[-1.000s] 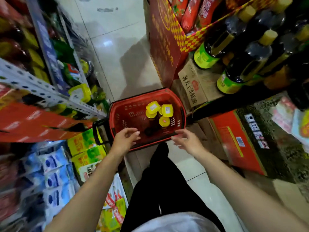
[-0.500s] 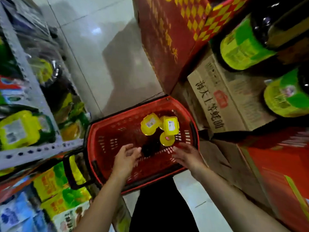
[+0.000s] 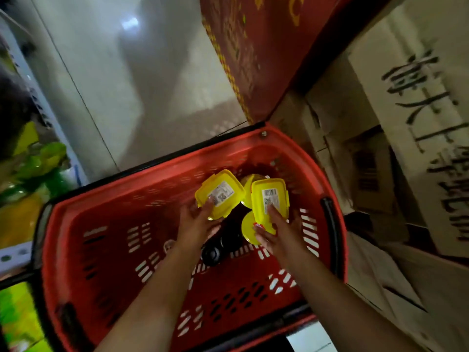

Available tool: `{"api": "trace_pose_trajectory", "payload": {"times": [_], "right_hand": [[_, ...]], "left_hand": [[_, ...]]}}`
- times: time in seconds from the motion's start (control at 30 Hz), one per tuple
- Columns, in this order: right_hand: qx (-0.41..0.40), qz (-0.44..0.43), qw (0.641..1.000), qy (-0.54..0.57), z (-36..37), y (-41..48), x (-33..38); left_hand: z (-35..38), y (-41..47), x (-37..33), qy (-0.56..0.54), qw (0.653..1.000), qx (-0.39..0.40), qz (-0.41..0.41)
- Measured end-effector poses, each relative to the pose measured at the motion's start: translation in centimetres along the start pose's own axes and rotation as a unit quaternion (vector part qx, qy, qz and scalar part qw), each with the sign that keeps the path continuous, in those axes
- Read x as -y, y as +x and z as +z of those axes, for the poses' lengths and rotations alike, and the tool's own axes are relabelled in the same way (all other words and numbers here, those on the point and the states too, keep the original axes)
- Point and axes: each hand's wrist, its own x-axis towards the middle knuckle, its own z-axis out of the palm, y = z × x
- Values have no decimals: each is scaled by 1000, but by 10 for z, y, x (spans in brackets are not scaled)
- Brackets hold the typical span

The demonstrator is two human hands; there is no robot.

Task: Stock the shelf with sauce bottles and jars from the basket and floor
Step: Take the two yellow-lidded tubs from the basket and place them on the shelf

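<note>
Now the basket [image 3: 66, 250] has been entered. 0.5 s ago both hands were held at its near side; the left hand [image 3: 196, 224] is now laid on the left jar [image 3: 219, 193] and the right hand [image 3: 280, 235] on the right jar [image 3: 270, 196]. Fingers [image 3: 272, 210] are spread fairly straight over the yellow lids, with no closed grip seen. Lifting of the 2 jars is judged imminent.

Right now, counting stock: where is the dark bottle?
Head view: the dark bottle lies in the red basket, right of centre, between left hand and right hand.
</note>
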Motion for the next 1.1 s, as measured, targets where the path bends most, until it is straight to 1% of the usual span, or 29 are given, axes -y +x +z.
{"api": "trace_pose_trajectory", "payload": {"times": [0.1, 0.23, 0.47, 0.63, 0.73, 0.83, 0.97, 1.0, 1.1], "right_hand": [[5, 12, 999, 36, 4, 16, 0], [-3, 16, 997, 78, 6, 27, 0], [-14, 11, 997, 69, 11, 21, -3], [-19, 9, 997, 76, 14, 23, -4], [-46, -13, 997, 61, 13, 26, -5], [-72, -50, 996, 12, 10, 20, -4], [-75, -93, 992, -44, -1, 0, -8], [-76, -102, 991, -39, -3, -5, -9], [-62, -98, 993, 27, -3, -30, -5]], "left_hand": [[9, 10, 2, -17, 1000, 20, 0], [16, 20, 3, -69, 997, 33, 9], [17, 21, 4, -29, 999, 23, 28], [15, 19, 1, -43, 999, 19, 17], [14, 16, 2, -45, 999, 16, 18], [12, 10, 5, -49, 999, 3, 20], [6, -10, 7, -41, 999, 4, 19], [4, -16, 6, -41, 999, 4, 19], [1, -37, -5, -46, 999, 10, 17]]}}
